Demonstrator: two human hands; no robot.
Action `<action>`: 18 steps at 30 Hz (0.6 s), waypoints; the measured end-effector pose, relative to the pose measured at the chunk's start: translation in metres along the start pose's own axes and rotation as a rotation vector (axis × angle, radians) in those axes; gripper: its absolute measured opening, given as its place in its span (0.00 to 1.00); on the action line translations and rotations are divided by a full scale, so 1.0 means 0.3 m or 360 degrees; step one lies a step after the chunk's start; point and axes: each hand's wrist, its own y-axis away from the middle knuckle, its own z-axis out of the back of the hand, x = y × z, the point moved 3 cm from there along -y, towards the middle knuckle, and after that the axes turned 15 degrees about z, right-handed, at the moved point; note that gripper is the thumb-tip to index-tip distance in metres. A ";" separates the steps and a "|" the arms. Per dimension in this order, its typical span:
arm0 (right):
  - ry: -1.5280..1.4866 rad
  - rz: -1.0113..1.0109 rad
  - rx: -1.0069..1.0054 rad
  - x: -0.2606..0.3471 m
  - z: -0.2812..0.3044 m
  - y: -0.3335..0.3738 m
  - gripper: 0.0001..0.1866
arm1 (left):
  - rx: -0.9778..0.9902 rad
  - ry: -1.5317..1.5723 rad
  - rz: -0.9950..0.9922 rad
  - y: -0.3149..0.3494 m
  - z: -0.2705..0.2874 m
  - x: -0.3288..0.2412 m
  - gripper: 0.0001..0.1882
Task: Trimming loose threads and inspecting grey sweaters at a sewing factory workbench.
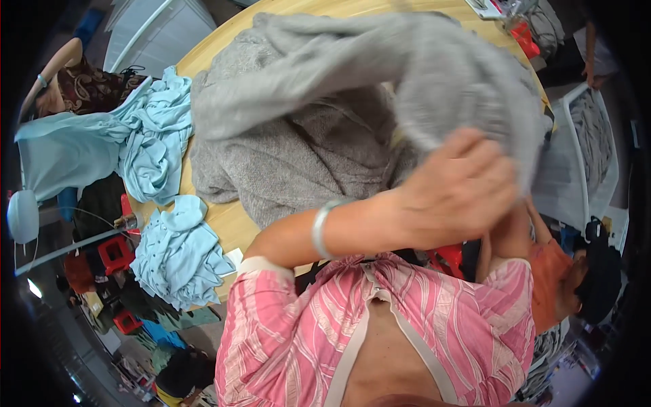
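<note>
Across my body reaches my left hand (464,186), a pale bangle (321,230) on its wrist. Its fingers are curled closed on the lower edge of a light grey knit garment (468,88), which is lifted and blurred by motion. One long sleeve-like part of it stretches left over the pile. My right forearm (513,234) rises behind the left hand; the right hand itself is hidden by the left hand and the cloth. Beneath the raised garment, a heap of darker grey knit garments (325,149) lies crumpled on the wooden table (224,227).
Light blue garments (156,136) hang over the table's left edge, near another person's arm (61,61). A second blue bundle (180,258) with buttons lies closer. At right stand a white bin (576,149) of grey cloth and a person in orange (549,278).
</note>
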 end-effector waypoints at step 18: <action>0.1234 -0.0946 -0.0913 -0.237 0.684 0.165 0.14 | 0.0826 -0.0817 0.1020 0.399 -0.259 0.516 0.33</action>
